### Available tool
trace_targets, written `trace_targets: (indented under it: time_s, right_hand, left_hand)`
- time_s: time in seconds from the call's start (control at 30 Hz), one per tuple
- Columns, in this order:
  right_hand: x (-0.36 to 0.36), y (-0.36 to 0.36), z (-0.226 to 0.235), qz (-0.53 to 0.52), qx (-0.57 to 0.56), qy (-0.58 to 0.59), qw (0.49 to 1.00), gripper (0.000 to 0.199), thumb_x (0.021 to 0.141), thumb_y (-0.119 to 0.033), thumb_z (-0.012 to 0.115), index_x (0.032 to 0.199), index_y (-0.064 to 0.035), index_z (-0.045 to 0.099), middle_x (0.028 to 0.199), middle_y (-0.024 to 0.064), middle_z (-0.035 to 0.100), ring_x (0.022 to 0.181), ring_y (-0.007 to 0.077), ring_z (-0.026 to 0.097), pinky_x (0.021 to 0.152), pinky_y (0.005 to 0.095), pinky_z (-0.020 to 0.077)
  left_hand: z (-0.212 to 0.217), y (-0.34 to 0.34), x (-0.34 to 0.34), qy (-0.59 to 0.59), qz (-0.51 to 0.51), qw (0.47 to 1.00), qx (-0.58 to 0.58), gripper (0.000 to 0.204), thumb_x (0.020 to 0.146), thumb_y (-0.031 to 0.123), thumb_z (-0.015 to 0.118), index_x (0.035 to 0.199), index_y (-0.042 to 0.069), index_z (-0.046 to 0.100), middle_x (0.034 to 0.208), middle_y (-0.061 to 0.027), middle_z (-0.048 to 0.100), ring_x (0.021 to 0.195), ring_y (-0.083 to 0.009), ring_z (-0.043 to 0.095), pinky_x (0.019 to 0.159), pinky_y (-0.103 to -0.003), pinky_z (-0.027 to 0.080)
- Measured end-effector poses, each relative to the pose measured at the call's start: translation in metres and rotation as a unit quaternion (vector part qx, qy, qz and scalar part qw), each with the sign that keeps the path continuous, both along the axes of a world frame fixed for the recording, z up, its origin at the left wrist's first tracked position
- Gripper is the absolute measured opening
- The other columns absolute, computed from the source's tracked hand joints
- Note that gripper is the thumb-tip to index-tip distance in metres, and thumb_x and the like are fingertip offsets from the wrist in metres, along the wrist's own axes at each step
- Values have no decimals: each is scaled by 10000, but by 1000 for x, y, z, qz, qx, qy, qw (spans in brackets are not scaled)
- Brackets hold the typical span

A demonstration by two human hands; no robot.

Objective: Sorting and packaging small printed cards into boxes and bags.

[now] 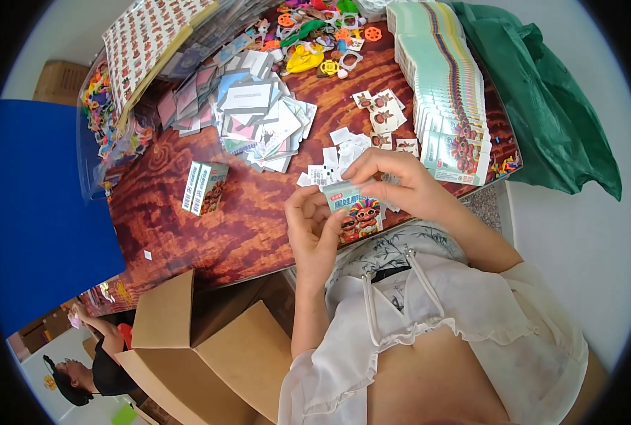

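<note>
A small printed cardboard box (pixel 360 218) with colourful cartoon figures is held upright near the table's front edge. My left hand (pixel 310 228) grips it from the left side, thumb across its front. At the box's top edge, the thumb and fingers of my right hand (pixel 404 185) are closed; whether a flap lies between them is hard to see. Just beyond are loose small white printed slips (pixel 344 150) and several small cards with figures (pixel 385 115). To the left, two similar boxes (pixel 204 188) stand side by side on the table.
A pile of flat plastic-wrapped cards (pixel 252 106), colourful small toys (pixel 315 46) and a long stack of flat cartons (pixel 439 85) cover the far table. An open cardboard box (pixel 188 354) stands below the front edge. A green plastic bag (pixel 549 106) hangs right; another person (pixel 103 361) is lower left.
</note>
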State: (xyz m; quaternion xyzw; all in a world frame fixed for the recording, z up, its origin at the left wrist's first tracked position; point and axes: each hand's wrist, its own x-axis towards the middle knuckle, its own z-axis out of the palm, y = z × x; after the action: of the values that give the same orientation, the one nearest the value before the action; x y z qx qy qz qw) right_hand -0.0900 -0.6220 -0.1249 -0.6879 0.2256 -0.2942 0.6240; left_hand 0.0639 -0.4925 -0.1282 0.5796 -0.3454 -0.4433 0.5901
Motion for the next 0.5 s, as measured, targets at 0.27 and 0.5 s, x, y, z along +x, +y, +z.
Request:
trace_targets:
  time_s: [0.27, 0.5]
  right_hand:
    - [8, 6, 5, -58, 88, 66, 992, 81, 833, -28, 715, 865, 11, 652, 871, 66, 680, 811, 108, 631, 743, 271, 497]
    - [1, -10, 0, 47, 21, 76, 996, 88, 818, -9, 709, 894, 21, 675, 902, 80, 701, 835, 141, 653, 754, 292, 508]
  left_hand:
    - [-3, 1, -4, -29, -30, 999, 10, 573, 886, -85, 641, 1364, 29, 346, 1068, -128, 616, 872, -135, 649, 706, -231, 522]
    - [-9, 6, -1, -47, -14, 999, 10, 570, 896, -79, 626, 1380, 20, 341, 1063, -129, 614, 861, -136, 645, 699, -247, 522]
